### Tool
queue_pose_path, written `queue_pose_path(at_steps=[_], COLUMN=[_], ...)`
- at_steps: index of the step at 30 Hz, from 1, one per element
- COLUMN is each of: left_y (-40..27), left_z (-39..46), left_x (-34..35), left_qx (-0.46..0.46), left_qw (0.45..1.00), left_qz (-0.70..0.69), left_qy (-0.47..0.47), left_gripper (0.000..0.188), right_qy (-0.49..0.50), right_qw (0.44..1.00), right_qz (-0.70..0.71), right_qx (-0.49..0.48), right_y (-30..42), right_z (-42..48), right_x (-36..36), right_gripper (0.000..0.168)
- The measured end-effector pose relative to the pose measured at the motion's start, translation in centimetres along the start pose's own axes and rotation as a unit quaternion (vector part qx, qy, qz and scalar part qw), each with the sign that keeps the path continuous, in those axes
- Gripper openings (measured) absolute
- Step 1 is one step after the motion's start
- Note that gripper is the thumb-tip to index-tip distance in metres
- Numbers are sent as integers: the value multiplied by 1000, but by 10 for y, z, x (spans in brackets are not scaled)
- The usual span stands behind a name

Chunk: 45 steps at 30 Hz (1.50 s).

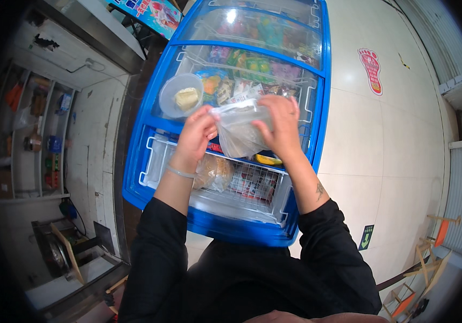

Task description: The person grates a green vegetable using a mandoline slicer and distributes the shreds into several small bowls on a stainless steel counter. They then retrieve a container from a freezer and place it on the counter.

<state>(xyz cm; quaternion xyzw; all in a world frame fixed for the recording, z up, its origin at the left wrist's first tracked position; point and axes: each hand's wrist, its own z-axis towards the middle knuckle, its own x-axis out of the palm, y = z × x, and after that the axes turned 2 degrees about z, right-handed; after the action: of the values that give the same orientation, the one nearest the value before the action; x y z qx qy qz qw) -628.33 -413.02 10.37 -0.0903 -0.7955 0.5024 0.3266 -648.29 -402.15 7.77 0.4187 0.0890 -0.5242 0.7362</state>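
Observation:
My left hand pinches the upper left corner of a translucent plastic bag. My right hand grips the bag's upper right side, its thumb pointing inward. What the bag holds cannot be made out. Under the bag is a blue chest freezer with its near section uncovered. Left of the bag, a clear round plastic tub with a pale yellow block in it rests on the glass lid. A bagged round tan item lies in the freezer below my left hand.
A white wire basket hangs in the freezer's near section, with packets beneath. Colourful packets show through the glass. Shelves stand left. A red footprint sticker marks the tiled floor; wooden folding stools stand lower right.

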Motion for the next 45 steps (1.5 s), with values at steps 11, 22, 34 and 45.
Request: queue_pose_path(at_steps=[11,22,34,45], left_y=[-40,-6,28,16], left_z=[-35,-80,-115,-108], left_x=[14,14,-4,-1], left_qx=[154,98,42,99], left_qw=[982,974,989,993], left_qz=[50,195,44,-9], left_qy=[-99,-67,-134,-69], left_gripper=[9,10,7,8], right_qy=[244,197,363,444], right_qw=[959,958,847,770], right_qz=[69,190,-161,-221], right_qx=[-125,-88,-353,-400], right_y=[8,23,38,64], right_z=[-35,-2,-37,-26], right_x=[-73,-12,69,71], right_gripper=[31,28,19,35])
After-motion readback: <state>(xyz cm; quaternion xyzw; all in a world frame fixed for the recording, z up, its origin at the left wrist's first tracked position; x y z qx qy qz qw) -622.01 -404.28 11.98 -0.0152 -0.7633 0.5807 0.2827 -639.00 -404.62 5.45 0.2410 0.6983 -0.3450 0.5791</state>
